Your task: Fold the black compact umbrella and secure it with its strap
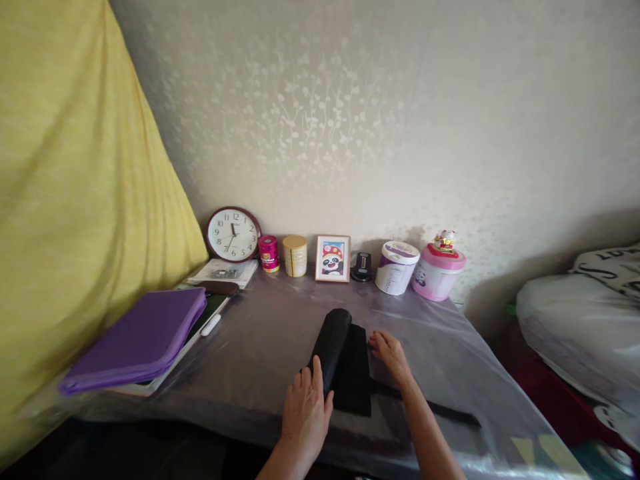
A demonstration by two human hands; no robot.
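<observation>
A black rolled-up piece (334, 343) lies on the table, with a flat black flap (353, 393) spread out along its right side. From the flap a thin black strap (453, 413) runs out to the right. My left hand (306, 403) rests on the near left part of the roll, fingers stretched over it and thumb apart. Just beyond the flap's right edge is my right hand (393, 357), fingers loosely bent and nothing visible in them. Whether its fingertips touch the flap I cannot tell. My right forearm crosses over part of the strap.
A plastic cover lies over the table (250, 353). Along the wall stand a clock (234, 233), a pink tin (269, 253), a yellow-lidded canister (295, 257), a framed panda picture (333, 259) and two tubs (397, 268). A purple folder (140, 337) lies at left.
</observation>
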